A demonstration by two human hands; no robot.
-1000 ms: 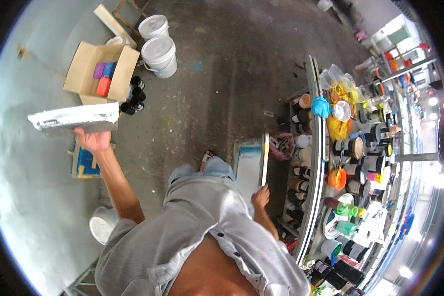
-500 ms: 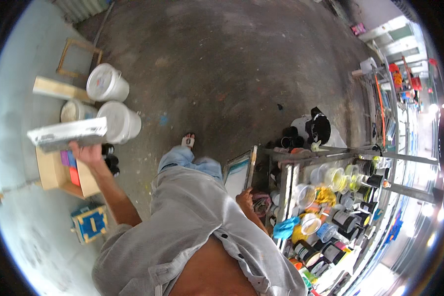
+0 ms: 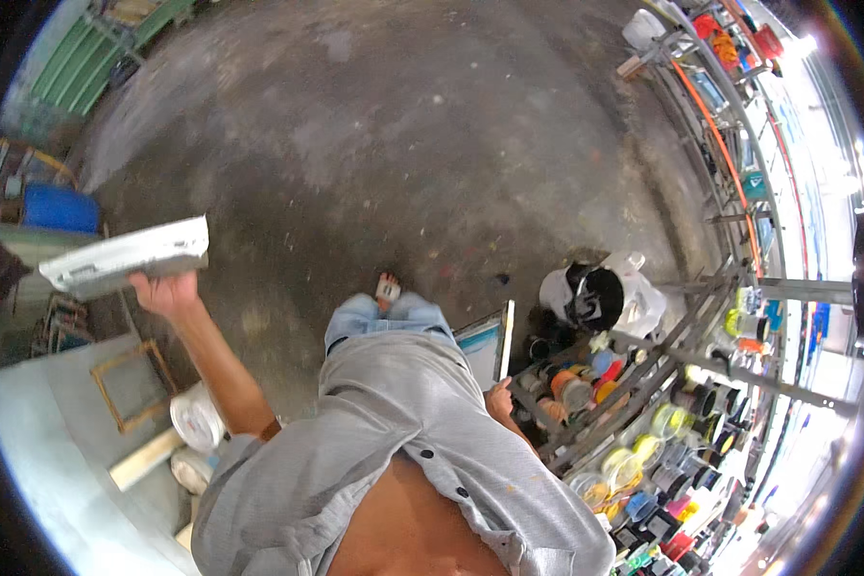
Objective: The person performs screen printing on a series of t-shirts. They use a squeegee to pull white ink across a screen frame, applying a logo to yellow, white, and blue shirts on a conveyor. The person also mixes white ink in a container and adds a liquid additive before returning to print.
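Note:
Raised out to my left, my left hand (image 3: 170,293) is closed at the lower edge of a flat white frame (image 3: 130,254) with dark smudges. It is seen nearly edge-on, so its face is mostly hidden. Low beside my right thigh, my right hand (image 3: 498,397) grips a screen-printing frame (image 3: 505,338) by its pale, paint-marked edge. A white and blue surface shows inside that frame, partly covered by my body. The fingertips of both hands are mostly out of sight.
A rack (image 3: 682,355) crowded with paint tubs stands close on my right, near a black-stained bucket (image 3: 595,296). White buckets (image 3: 197,418) and an empty wooden frame (image 3: 130,384) sit at lower left. A blue container (image 3: 60,208) is farther left. Concrete floor stretches ahead.
I have moved forward, still holding both frames. The white buckets and wooden frame have shifted down the view at left, and the blue container and green ribbed panel have come into sight.

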